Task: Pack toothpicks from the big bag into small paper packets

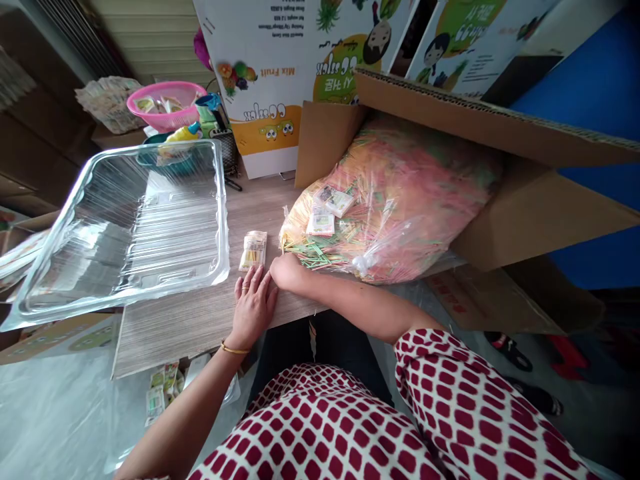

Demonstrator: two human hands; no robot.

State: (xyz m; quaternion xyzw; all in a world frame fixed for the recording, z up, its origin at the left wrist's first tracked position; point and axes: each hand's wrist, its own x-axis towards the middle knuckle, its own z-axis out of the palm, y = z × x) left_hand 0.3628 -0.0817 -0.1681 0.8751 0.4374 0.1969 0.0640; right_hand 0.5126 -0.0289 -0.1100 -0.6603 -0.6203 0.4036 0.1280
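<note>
My left hand (253,308) lies flat and palm down on the wood-grain table top (170,327), its fingers spread, just below a small packet with yellow contents (253,251). My right hand (286,271) is curled, with its fingers hidden, against the edge of a large transparent bag of pink, yellow and green strips (400,200). Two small white packets (330,210) lie on that bag. A large transparent plastic tray (125,230) sits left of my left hand, apart from it.
The bag sits in an open cardboard box (500,127) with raised flaps. Behind stand printed fruit-drink boards (260,73), a pink basket (165,107) and a yellow bottle (183,137). More packets (160,390) lie below the table edge.
</note>
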